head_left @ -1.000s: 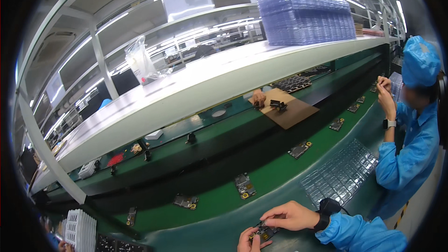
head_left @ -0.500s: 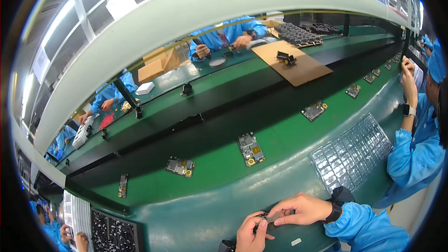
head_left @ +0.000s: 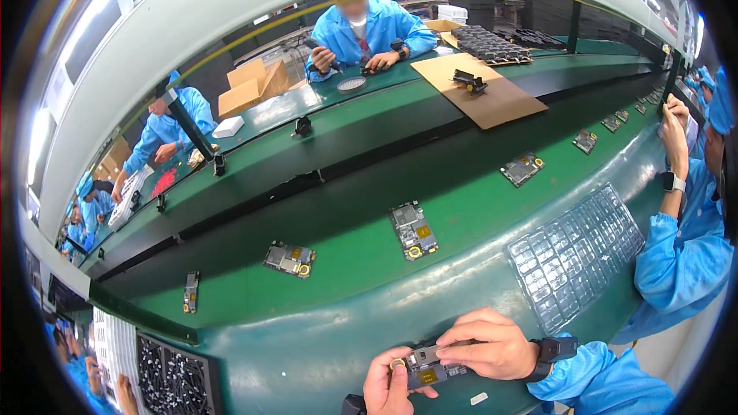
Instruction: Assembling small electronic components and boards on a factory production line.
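Right hand (head_left: 492, 344) palm-down, fingers curled over circuit board (head_left: 432, 366), gripping top edge. Left hand (head_left: 390, 384) pinches board's left end. Board at near bench edge, below green conveyor belt (head_left: 346, 238), left of clear blister tray (head_left: 576, 253).

Green conveyor belt (head_left: 346, 238) carries spaced circuit boards: one centre (head_left: 413, 229), one left of it (head_left: 289, 259), one far left (head_left: 191, 291), one right (head_left: 522, 168). Clear plastic blister tray (head_left: 576, 253) on near tabletop. Cardboard sheet (head_left: 480, 91) beyond the belt. Black compartment tray (head_left: 173, 380) lower left.
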Available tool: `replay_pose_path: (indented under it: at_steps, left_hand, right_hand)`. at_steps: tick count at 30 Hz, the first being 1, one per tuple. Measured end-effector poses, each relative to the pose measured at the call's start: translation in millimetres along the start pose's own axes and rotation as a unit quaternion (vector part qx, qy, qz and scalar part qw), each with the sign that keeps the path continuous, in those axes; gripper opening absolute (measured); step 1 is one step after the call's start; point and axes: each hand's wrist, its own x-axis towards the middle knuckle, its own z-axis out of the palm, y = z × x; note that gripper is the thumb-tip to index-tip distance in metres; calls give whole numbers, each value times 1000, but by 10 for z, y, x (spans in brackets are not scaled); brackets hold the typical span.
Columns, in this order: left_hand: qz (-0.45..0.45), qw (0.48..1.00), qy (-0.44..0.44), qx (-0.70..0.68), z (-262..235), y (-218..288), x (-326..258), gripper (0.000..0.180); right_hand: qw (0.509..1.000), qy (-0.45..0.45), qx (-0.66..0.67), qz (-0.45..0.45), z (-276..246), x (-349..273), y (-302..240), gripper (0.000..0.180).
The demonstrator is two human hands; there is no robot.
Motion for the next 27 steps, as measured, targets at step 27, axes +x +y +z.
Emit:
replay_pose_path:
  at_steps: [27]
  left_hand:
    - [93, 994, -6, 49, -224, 140, -109, 35]
  right_hand:
    - [1000, -6, 2, 9, 404, 101, -166, 30]
